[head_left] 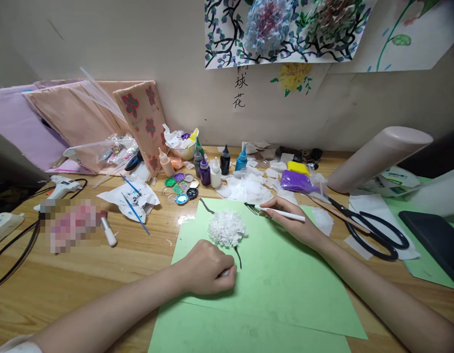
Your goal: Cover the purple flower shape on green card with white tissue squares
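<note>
A sheet of light green paper (286, 284) lies in front of me, with a crumpled white paper flower (227, 228) on it. Short dark strokes run out from the flower at its upper left and below. My right hand (291, 221) grips a slim white marker pen (288, 214), tip to the left, at fresh black lines (251, 208) near the sheet's far edge. Just below the flower, my left hand (209, 268) rests on the paper, curled into a fist. A small pale bit shows between its fingers, too hidden to name.
Paint bottles (215, 172) and small paint pots (181, 186) stand behind the sheet, beside white paper scraps (245, 186). Large black-handled scissors (374, 235) lie right. Thin blue brushes (136, 214), a glue gun (61, 189) and cables are left. A grey cylinder (377, 159) leans at the back right.
</note>
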Motion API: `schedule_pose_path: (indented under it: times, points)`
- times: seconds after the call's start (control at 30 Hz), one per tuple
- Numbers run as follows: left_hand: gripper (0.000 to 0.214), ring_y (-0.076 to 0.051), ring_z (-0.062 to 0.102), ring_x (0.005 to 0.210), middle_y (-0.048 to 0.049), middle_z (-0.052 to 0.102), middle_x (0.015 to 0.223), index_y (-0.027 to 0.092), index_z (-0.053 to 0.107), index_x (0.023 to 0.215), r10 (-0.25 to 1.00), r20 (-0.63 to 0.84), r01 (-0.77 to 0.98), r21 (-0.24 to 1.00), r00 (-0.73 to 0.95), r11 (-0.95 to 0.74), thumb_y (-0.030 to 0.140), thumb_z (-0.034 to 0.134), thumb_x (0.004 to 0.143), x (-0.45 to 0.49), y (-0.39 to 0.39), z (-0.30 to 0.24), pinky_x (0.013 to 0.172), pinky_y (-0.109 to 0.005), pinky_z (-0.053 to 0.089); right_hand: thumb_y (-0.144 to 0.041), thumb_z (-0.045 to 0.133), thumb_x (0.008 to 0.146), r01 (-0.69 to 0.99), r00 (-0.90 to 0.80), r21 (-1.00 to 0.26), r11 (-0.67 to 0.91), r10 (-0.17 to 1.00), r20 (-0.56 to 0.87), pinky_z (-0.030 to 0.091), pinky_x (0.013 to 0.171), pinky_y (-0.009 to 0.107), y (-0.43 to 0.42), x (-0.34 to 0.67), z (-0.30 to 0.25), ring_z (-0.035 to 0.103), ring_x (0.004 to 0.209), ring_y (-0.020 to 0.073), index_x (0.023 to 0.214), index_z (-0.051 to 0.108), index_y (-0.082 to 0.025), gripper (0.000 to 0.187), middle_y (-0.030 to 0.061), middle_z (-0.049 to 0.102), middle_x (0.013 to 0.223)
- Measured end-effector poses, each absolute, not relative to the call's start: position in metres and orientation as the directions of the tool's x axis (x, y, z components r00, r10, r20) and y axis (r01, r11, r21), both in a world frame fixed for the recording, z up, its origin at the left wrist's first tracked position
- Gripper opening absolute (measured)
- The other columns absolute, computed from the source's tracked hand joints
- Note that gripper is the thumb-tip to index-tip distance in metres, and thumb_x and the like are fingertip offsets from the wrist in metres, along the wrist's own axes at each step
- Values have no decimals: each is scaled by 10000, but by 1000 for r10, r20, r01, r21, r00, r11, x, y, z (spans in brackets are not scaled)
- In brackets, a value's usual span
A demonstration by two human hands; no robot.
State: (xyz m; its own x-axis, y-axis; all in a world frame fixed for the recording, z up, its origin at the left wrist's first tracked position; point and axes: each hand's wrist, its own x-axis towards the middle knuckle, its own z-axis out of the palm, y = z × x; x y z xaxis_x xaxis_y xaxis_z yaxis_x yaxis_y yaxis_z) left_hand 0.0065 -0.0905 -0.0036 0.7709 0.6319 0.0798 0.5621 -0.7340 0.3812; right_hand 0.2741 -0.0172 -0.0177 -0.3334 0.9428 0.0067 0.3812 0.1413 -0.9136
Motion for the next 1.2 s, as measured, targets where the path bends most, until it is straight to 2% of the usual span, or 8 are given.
schedule_pose_path:
  times: [0.23,0.53,0.7,1.2]
  points:
    - [230,-94,387,375,35,484,418,179,431,543,634,80,561,391,769,-730,181,453,773,6,-90,-3,468,-261,198,-436,539,880,368,-326,-919,140,945,13,458,713,314,-18,271,-15,618,838,209,967,600,-209,250,60,685,937]
    - [238,-87,350,379,33,495,428,176,419,554,626,107,545,396,772,-739,173,423,792,7,-89,-6,480,-260,184,-404,546,877,322,-331,-938,131,943,18,449,723,302,-19,272,-12,629,906,218,951,573,-206,213,54,676,955]
    - [236,-86,341,378,29,491,426,175,420,550,623,100,544,394,776,-741,166,417,786,7,-88,-5,483,-260,177,-410,557,867,331,-340,-933,139,940,20,436,689,288,-19,271,-11,616,834,201,929,577,-197,223,54,682,924]
    - [233,-87,311,386,41,460,425,178,379,566,621,105,542,391,776,-744,175,424,794,6,-88,-6,482,-264,171,-353,548,871,319,-362,-935,153,932,29,419,694,288,-19,272,-10,607,851,201,945,566,-198,173,52,661,928]
